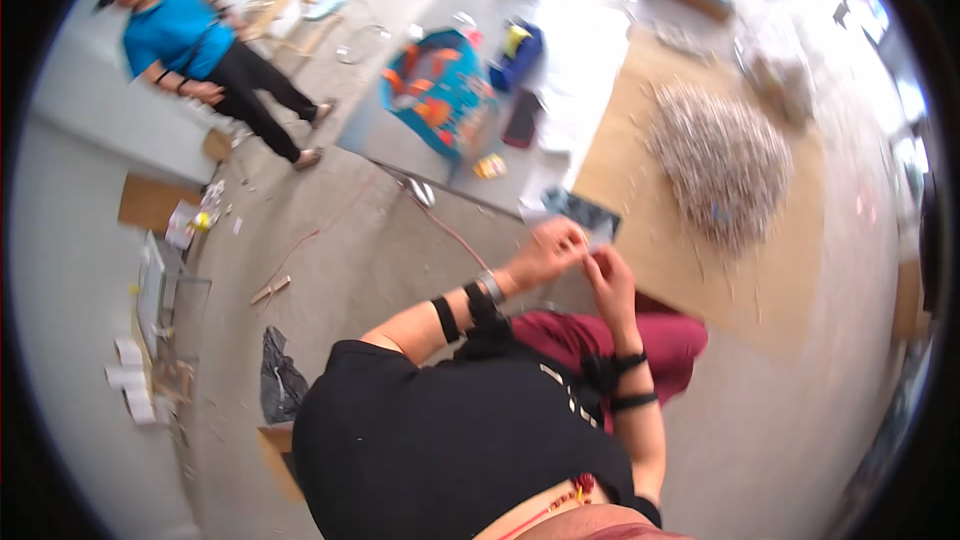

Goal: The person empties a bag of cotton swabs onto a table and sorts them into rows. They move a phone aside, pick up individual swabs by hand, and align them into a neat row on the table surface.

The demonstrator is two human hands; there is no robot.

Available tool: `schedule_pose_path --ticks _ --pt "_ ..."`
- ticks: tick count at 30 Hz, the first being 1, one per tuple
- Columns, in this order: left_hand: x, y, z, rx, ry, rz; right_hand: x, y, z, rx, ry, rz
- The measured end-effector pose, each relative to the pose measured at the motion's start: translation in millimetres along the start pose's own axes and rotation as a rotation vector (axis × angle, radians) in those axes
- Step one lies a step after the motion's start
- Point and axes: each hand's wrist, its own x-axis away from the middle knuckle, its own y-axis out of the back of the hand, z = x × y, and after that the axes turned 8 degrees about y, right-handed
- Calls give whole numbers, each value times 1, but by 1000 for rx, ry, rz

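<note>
- Grey concrete floor (330, 230) across the left half, littered with scraps.
- At far left, white paper pieces (128, 380) and a clear panel (155, 290) along the wall, next to a flat brown cardboard piece (150, 202).
- Upper left, another person in a blue shirt and black trousers (190, 50), standing well apart from the work.
- Lower left of centre, a crumpled black bag (280, 380) on the floor beside the wearer's black shirt (440, 440).
- Further up, a thin reddish cord (440, 225) trailing across the floor toward a blue mat with orange pieces (440, 90).
- Left hand (548, 252) raised in front of the body, black bands and a metal bracelet on the forearm, fingers pinched together on a small pale item (592, 243), too blurred to identify.
- Right hand (610, 280) just beside the left, fingertips closed on the same small item, black straps at the wrist.
- Held item at centre frame, above the maroon-clad lap (660, 340) and over the near edge of a dark flat sheet (580, 210).
- Right of the hands, a wide tan board (700, 270) on the floor.
- On that board, a large heap of thin pale sticks (722, 165), well apart from both hands.
</note>
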Motion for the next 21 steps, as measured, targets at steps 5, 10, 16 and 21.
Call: schedule_pose_path --ticks 5,10,16,21 --pt "15 7 -12 -44 -73 -39 2 -8 11 -237 -32 79" --pt "23 14 -17 -170 -58 -66 1 -8 26 -385 -29 69" --pt "26 4 -30 -205 -71 -4 5 5 15 -302 -16 28" --pt "22 -5 -24 -239 -73 42 11 7 22 -295 -35 -4"
